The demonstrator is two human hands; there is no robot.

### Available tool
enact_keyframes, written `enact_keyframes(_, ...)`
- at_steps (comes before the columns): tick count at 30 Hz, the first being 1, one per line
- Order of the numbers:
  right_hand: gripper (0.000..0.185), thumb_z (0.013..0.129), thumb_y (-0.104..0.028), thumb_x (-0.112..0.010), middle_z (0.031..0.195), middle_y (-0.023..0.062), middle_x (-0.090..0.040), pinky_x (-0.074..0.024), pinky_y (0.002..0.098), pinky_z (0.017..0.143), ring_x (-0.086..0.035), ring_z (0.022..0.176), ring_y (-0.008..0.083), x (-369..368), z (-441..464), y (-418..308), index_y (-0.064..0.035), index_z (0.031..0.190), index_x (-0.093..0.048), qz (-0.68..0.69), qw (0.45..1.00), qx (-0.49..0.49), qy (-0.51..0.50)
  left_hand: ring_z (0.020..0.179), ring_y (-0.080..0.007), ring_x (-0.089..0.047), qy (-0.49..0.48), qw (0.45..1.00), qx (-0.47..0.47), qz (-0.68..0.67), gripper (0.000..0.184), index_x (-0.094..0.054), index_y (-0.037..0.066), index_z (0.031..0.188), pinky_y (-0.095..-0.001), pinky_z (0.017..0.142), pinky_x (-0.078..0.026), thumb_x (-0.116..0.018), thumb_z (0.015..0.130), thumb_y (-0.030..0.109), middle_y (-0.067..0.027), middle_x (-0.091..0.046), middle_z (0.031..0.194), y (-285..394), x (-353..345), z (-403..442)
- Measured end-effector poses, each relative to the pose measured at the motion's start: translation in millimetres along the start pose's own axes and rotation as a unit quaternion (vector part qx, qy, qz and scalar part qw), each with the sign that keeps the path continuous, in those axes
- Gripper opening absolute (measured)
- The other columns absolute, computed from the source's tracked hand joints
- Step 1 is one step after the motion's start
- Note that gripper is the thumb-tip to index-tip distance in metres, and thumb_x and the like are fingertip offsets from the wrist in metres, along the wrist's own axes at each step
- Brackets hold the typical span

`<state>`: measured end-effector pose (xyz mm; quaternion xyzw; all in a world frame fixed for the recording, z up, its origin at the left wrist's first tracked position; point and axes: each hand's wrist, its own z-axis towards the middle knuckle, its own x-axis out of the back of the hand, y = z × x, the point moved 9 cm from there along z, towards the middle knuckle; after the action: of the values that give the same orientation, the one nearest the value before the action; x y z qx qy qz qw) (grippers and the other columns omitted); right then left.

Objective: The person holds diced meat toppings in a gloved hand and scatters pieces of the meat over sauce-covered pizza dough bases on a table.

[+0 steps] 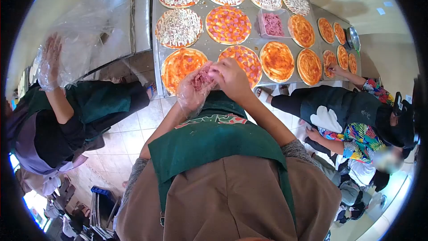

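Observation:
My left hand [189, 93], in a clear plastic glove, is cupped around a heap of small pink ham pieces [203, 79]. Bare and close against it, my right hand [232, 78] has its fingers pinched together at the ham. Both hands hover over the near edge of the metal table, between two pizza bases. To the left lies a base with only red sauce [178, 64]; partly behind my right hand is a base with sauce and scattered ham [249, 62]. Farther back sits another ham-dotted base [228, 24], beside a clear tub of chopped ham [274, 24].
Several pizzas with white topping [178, 29] fill the back and left of the metal table [207, 52]. Sauced bases [276, 61] continue rightward to a metal bowl [353, 39]. A co-worker's hand [334, 68] reaches a base there. At left, another person's gloved hand [51, 62] touches plastic sheeting.

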<state>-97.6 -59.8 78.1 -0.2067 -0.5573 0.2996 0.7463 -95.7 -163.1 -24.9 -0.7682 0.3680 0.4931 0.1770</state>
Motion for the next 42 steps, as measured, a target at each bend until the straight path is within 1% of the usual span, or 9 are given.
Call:
enact_keyframes(5, 0.015, 0.079, -0.013, -0.071, 0.088, 0.0102, -0.06, -0.0484, 0.0373, 0.077, -0.059, 0.087, 0.0304, -11, -12, -1, -0.0065, 0.091, -0.064, 0.006, 0.999, -0.011, -0.037, 0.116, -0.0284, -0.056, -0.028, 1.0, 0.014, 0.003, 0.042, -0.048, -0.004, 0.133, -0.0438, 0.098, -0.049, -0.038, 0.1, 0.021, -0.0169, -0.056, 0.128, -6, 5, 1)
enact_keyframes(8, 0.016, 0.078, -0.014, -0.071, 0.086, 0.0077, -0.063, -0.0497, 0.0357, 0.074, -0.061, 0.085, 0.025, -18, -16, 14, -0.0065, 0.09, -0.064, 0.091, 0.992, -0.074, -0.049, 0.117, -0.0292, -0.056, -0.027, 0.999, 0.015, 0.018, 0.042, -0.048, -0.005, 0.132, -0.044, 0.099, -0.048, -0.039, 0.1, 0.021, -0.0181, -0.056, 0.127, -6, 0, 0)
enact_keyframes(11, 0.016, 0.083, -0.015, -0.07, 0.092, 0.0058, -0.068, -0.0507, 0.0307, 0.076, -0.065, 0.087, 0.0178, -26, -25, 30, -0.0035, 0.093, -0.064, 0.25, 0.932, -0.24, -0.108, 0.117, -0.0304, -0.056, -0.002, 1.0, 0.007, 0.01, 0.042, -0.048, -0.006, 0.131, -0.0439, 0.1, -0.048, -0.041, 0.099, 0.02, -0.0195, -0.056, 0.127, -5, -2, -4)
enact_keyframes(14, 0.018, 0.089, -0.012, -0.068, 0.101, 0.0051, -0.069, -0.0502, 0.0242, 0.077, -0.063, 0.087, 0.0093, -33, -31, 47, -0.0001, 0.102, -0.066, 0.476, 0.833, -0.266, -0.094, 0.118, -0.0314, -0.056, 0.036, 0.999, -0.003, 0.011, 0.041, -0.048, -0.006, 0.131, -0.0429, 0.1, -0.048, -0.044, 0.098, 0.019, -0.0202, -0.055, 0.128, -6, 3, -7)
enact_keyframes(20, 0.022, 0.087, -0.008, -0.067, 0.092, 0.005, -0.069, -0.0534, 0.0248, 0.071, -0.065, 0.082, 0.0109, 14, -53, 135, 0.0013, 0.108, -0.067, 0.421, 0.806, -0.416, 0.014, 0.128, -0.0341, -0.049, 0.05, 0.998, 0.025, -0.022, 0.04, -0.048, -0.005, 0.131, -0.0444, 0.105, -0.043, -0.046, 0.097, 0.016, -0.0202, -0.051, 0.136, 0, -8, -13)
enact_keyframes(26, 0.019, 0.083, -0.006, -0.071, 0.085, 0.006, -0.069, -0.0529, 0.0219, 0.064, -0.065, 0.072, 0.0105, 8, -85, 217, 0.0019, 0.1, -0.069, 0.316, 0.836, -0.449, -0.001, 0.128, -0.0336, -0.049, 0.096, 0.994, 0.021, -0.047, 0.04, -0.049, -0.004, 0.131, -0.0433, 0.106, -0.042, -0.045, 0.097, 0.018, -0.0191, -0.053, 0.134, 9, -13, -11)
enact_keyframes(31, 0.014, 0.079, -0.008, -0.073, 0.076, 0.0072, -0.069, -0.0525, 0.0261, 0.063, -0.066, 0.069, 0.0125, -1, -83, 220, -0.0006, 0.092, -0.071, 0.181, 0.869, -0.459, -0.044, 0.128, -0.0325, -0.05, 0.111, 0.992, 0.031, -0.047, 0.04, -0.05, -0.003, 0.131, -0.0422, 0.105, -0.043, -0.045, 0.098, 0.019, -0.0181, -0.054, 0.133, 13, -19, -9)
enact_keyframes(35, 0.017, 0.077, -0.011, -0.075, 0.076, 0.0084, -0.07, -0.0517, 0.0293, 0.063, -0.065, 0.066, 0.0154, 12, -60, 193, -0.0024, 0.091, -0.071, 0.0, 0.925, -0.371, -0.088, 0.128, -0.0327, -0.05, 0.116, 0.991, 0.032, -0.059, 0.041, -0.05, -0.003, 0.131, -0.0428, 0.106, -0.042, -0.044, 0.098, 0.019, -0.018, -0.054, 0.134, 18, -25, -10)
enact_keyframes(42, 0.015, 0.078, -0.018, -0.074, 0.076, 0.0095, -0.07, -0.0517, 0.0334, 0.066, -0.067, 0.069, 0.0223, 29, -44, 178, -0.0049, 0.085, -0.073, -0.099, 0.908, -0.39, -0.119, 0.13, -0.0346, -0.047, 0.12, 0.987, 0.03, -0.1, 0.042, -0.048, -0.005, 0.132, -0.0443, 0.109, -0.039, -0.043, 0.098, 0.019, -0.0193, -0.052, 0.135, 23, -29, -7)
